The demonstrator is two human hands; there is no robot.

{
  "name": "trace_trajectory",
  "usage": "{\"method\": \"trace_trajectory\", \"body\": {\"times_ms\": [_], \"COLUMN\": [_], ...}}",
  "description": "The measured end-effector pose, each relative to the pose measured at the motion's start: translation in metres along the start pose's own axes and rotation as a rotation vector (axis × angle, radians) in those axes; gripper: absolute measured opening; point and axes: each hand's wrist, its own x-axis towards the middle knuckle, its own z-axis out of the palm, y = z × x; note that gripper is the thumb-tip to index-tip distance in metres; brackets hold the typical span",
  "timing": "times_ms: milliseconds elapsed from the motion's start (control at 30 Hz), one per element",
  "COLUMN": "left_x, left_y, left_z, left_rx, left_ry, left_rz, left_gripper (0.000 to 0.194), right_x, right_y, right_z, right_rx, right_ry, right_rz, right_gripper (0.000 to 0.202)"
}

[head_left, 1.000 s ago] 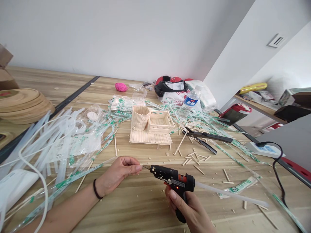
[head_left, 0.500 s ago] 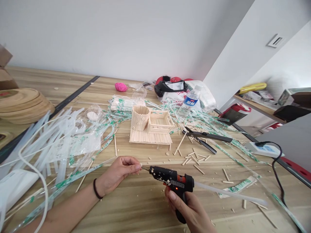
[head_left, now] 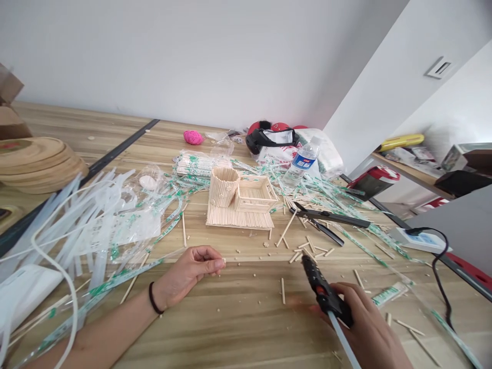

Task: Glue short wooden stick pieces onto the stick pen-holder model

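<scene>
Wood-grain tabletop [head_left: 215,333] against white wall [head_left: 154,56], head view. Left forearm reaching in from lower left, dark band [head_left: 154,298] at wrist; left hand [head_left: 196,266] with thumb and forefinger pinched on tiny pale piece [head_left: 224,261], fingers curled. Right hand [head_left: 363,315] wrapped round glue gun [head_left: 318,279], well apart from left, nozzle end aimed away toward loose short sticks [head_left: 309,246]. Stick model [head_left: 240,218] on tabletop beyond both hands, cup-shaped part [head_left: 223,189] left of open box [head_left: 255,197].

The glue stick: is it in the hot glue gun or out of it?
Partly in: the translucent glue stick enters the back of the black hot glue gun in the right hand, with a length sticking out behind.
</scene>
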Motion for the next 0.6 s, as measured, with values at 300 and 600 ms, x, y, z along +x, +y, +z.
{"method": "trace_trajectory", "body": {"times_ms": [300, 600], "left_x": [0.003, 0.001], "left_y": [-0.004, -0.001], "left_z": [-0.003, 0.001], "left_rx": [0.022, 0.010], "left_ry": [0.000, 0.016], "left_rz": [0.028, 0.032], "left_gripper": [0.016, 0.018], "right_x": [0.002, 0.014], "right_y": [0.051, -0.053], "right_z": [0.002, -0.029], "right_rx": [-0.074, 0.090], "right_ry": [-0.025, 0.029], "right_rz": [-0.051, -0.168], "right_gripper": [0.049, 0.025]}}
